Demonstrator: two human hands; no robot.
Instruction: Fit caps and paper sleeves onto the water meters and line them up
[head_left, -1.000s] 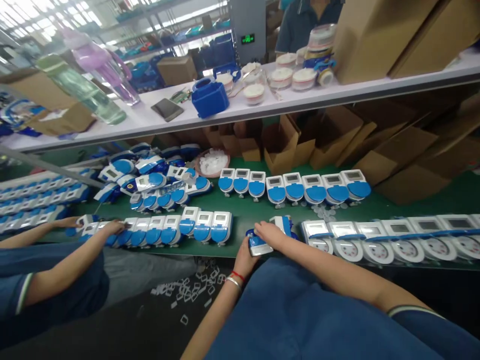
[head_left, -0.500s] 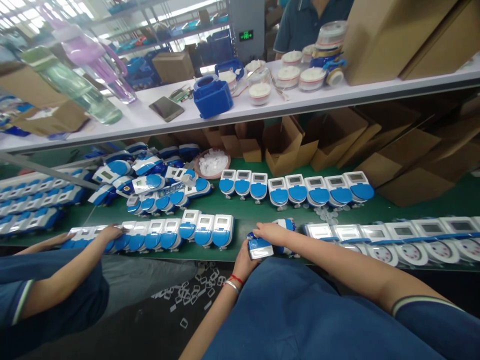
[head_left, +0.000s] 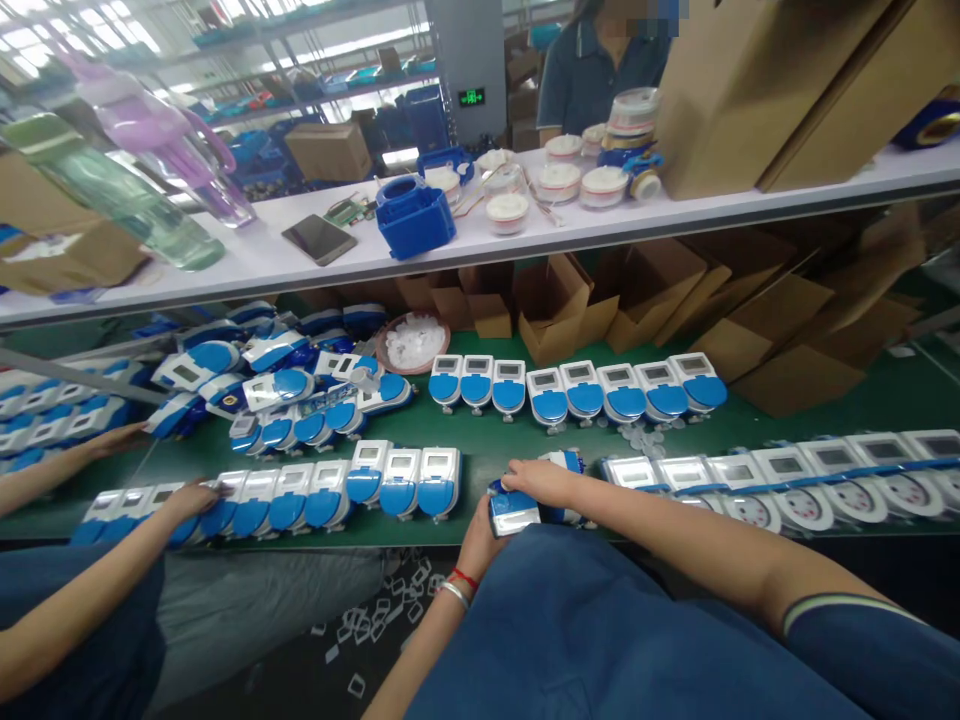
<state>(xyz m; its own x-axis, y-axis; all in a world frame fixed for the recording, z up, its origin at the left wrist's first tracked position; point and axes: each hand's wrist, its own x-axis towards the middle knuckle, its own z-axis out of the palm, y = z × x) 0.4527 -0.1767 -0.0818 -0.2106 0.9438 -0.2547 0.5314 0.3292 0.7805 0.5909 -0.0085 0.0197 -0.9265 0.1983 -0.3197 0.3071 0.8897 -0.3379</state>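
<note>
Both hands (head_left: 517,500) clamp meter (head_left: 514,510), long axis front-to-back, blue end toward bench edge

The head camera is looking forward and down from just above the person's chest, facing across the green workbench (head_left: 825,415) from its near edge toward the white shelf (head_left: 675,215) over its far side. It is sitting close in, with the near edge running along mid-frame.

No legible text; green sign (head_left: 472,97) unreadable.
</note>
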